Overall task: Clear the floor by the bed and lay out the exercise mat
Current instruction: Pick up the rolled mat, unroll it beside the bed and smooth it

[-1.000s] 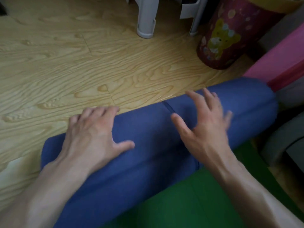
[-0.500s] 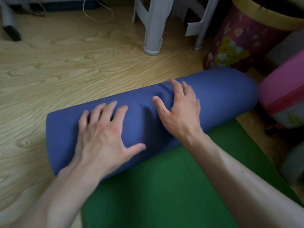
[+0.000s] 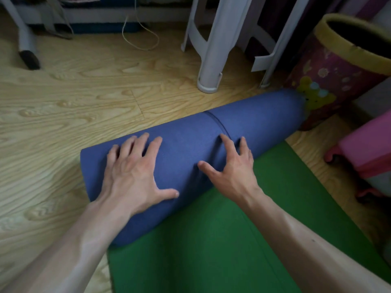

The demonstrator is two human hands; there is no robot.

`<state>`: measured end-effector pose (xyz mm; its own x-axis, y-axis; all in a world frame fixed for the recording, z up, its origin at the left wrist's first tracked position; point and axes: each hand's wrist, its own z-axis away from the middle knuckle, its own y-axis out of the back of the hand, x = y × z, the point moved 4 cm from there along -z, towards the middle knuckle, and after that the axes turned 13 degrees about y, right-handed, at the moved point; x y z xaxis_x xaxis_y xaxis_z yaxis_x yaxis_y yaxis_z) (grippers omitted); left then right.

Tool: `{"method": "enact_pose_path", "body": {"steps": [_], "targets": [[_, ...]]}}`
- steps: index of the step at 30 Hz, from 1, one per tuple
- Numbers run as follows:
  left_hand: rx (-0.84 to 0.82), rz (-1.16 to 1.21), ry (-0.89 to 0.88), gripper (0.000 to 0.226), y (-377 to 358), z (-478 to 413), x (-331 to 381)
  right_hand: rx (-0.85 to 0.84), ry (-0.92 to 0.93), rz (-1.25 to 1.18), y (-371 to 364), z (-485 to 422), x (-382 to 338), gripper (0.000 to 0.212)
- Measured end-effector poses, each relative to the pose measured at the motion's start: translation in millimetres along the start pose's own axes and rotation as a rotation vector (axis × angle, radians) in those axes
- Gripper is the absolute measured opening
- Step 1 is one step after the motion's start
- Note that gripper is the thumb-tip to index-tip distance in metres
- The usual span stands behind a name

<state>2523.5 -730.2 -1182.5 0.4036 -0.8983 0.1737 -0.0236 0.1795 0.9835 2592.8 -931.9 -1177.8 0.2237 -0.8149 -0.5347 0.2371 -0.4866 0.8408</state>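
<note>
Wood floor (image 3: 63,123) bears a mat (image 3: 190,149), blue roll, green spread.

I find no words, numbers, labels or brands I can read here: the rolled mat (image 3: 186,149) is plain blue, and the bin (image 3: 330,66) carries only blurred cartoon pictures.

One mat (image 3: 186,144), part rolled. Two grips on it: left grip (image 3: 133,178), right grip (image 3: 232,174). Beyond the grips: one white stool (image 3: 213,49), three legs showing; one cord (image 3: 157,38). Right of the right grip: one patterned bin (image 3: 330,66), one pink item (image 3: 370,149).
</note>
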Motion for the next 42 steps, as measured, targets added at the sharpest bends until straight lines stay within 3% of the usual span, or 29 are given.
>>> {"method": "enact_pose_path", "body": {"steps": [3, 9, 16, 21, 29, 33, 37, 42], "targets": [[-0.009, -0.021, 0.019, 0.128, -1.1, -14.6, -3.7, -0.021, -0.004, -0.014, -1.5, -9.3, -1.5, 0.093], [-0.024, 0.004, 0.019, 0.099, 2.9, -22.8, -13.2, 0.053, -0.020, -0.081, -19.5, -14.3, -23.6, 0.099], [0.151, -0.004, 0.042, 0.067, 12.1, -8.2, -34.9, 0.016, -0.041, -0.182, -29.6, -33.8, -48.8, 0.091], [0.164, -0.012, 0.102, 0.074, 5.8, 17.5, -33.4, -0.029, 0.079, -0.147, -22.4, -34.4, -45.6, 0.083], [0.097, -0.155, 0.120, 0.097, -8.3, 22.9, -32.6, -0.085, 0.086, -0.097, -32.1, -1.0, -9.7, 0.095], [0.055, -0.170, 0.167, 0.094, -6.9, 0.2, -42.7, -0.120, 0.090, -0.126, -35.8, 8.6, 4.2, 0.094], [0.113, -0.115, 0.157, 0.090, 7.9, -16.4, -38.0, -0.106, 0.151, -0.129, -26.9, 0.6, 3.3, 0.093], [0.145, -0.184, 0.104, 0.099, -9.7, -15.7, -27.3, -0.152, 0.161, -0.161, -37.5, -16.7, -7.0, 0.095]]}}
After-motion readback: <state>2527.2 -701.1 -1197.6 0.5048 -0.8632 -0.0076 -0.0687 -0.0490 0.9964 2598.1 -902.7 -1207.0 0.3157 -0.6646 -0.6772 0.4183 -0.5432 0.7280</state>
